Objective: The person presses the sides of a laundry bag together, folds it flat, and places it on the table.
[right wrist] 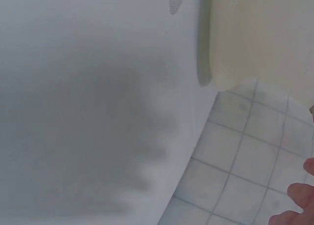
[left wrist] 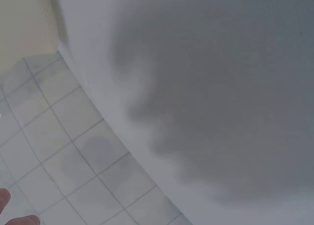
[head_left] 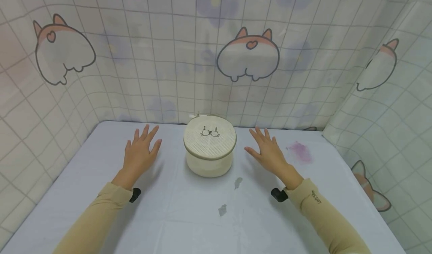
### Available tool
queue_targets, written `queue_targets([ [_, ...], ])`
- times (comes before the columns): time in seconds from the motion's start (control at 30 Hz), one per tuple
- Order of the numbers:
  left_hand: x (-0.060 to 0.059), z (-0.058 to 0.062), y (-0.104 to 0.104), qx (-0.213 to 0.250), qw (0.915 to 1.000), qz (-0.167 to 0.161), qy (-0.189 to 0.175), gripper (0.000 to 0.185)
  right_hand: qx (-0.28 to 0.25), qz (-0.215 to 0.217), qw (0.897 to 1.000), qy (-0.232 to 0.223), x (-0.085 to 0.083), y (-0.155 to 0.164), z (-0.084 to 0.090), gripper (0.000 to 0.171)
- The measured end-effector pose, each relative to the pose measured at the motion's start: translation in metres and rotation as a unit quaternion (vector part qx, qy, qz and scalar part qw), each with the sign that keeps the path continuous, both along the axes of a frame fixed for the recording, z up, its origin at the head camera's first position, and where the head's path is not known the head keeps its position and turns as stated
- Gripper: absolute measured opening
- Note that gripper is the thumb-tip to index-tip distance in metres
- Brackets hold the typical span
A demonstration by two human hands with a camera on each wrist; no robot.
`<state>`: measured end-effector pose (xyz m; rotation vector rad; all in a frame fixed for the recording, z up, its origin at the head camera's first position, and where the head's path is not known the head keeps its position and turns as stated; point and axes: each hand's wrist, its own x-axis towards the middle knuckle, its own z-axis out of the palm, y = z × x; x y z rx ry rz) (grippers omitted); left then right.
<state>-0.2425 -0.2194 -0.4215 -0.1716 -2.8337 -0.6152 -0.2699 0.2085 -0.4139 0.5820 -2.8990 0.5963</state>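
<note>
A cream, round mesh bra wash bag (head_left: 210,166) with a bra drawing on its lid stands upright near the back edge of the table. To its left my left hand (head_left: 139,153) hovers above the tabletop, fingers spread and touching nothing. On the other side, also apart from the bag, my right hand (head_left: 270,154) is held with its fingers extended. Part of the bag's side (left wrist: 24,26) shows at the top left of the left wrist view. It fills the upper right of the right wrist view, where a few fingertips (right wrist: 300,195) appear.
The white table (head_left: 189,216) has two small grey patches (head_left: 222,210) and a pink stain (head_left: 300,151). A grid-patterned curtain (head_left: 152,59) with cartoon animals encloses the back and both sides. A black strap piece (head_left: 279,194) shows at each wrist.
</note>
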Motion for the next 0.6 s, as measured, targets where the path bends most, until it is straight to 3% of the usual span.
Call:
queue_targets([
  [0.3, 0.004, 0.0, 0.0, 0.037, 0.9986, -0.003, 0.037, 0.056, -0.03, 0.009, 0.999, 0.016, 0.005, -0.002, 0.005, 0.07],
  [0.6, 0.008, 0.005, 0.004, 0.125, 0.9912, -0.001, 0.043, 0.054, -0.046, 0.019, 0.998, 0.03, 0.01, -0.007, 0.012, 0.067],
])
